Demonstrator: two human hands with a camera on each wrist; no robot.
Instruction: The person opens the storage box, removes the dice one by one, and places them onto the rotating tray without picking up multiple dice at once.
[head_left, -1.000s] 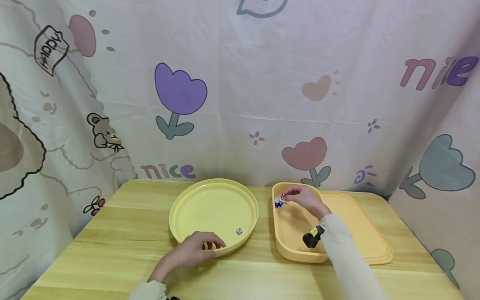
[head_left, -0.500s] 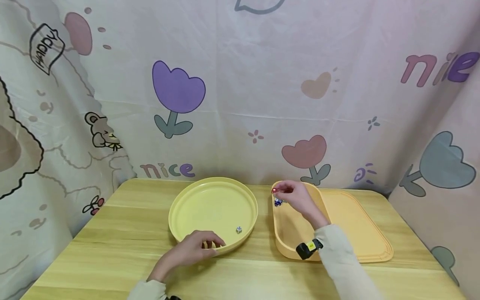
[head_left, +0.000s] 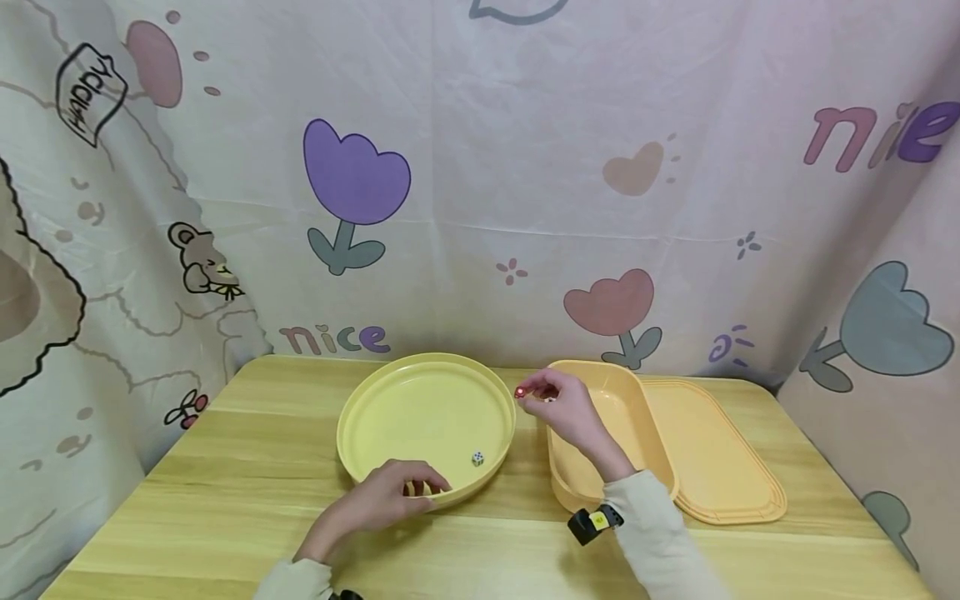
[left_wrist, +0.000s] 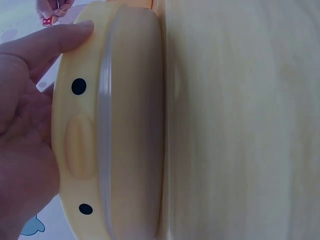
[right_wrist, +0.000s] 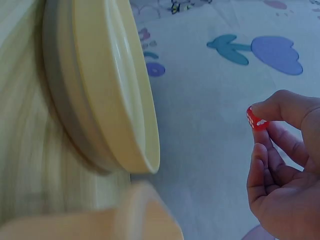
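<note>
My left hand point(head_left: 393, 497) grips the near rim of a round yellow tray point(head_left: 427, 408). In the left wrist view its thumb point(left_wrist: 75, 37) lies on the tray's outer wall, which carries two black dots and an oval bump. A white die point(head_left: 477, 458) with dark pips sits inside the tray, near its front right. Between thumb and fingertips, my right hand point(head_left: 562, 408) pinches a red die point(right_wrist: 257, 119) with white pips. That hand is raised in the gap between the tray's right rim and an orange box point(head_left: 622, 400), whose far left corner it covers.
An orange lid point(head_left: 712, 450) with rounded corners lies to the right of the box. Both containers stand on a wooden table point(head_left: 247, 467). A patterned cloth point(head_left: 465, 167) hangs behind the table and along its sides.
My right hand has lifted the red die out of the orange box and carried it left toward the round tray. My left hand keeps its place on the rim.
</note>
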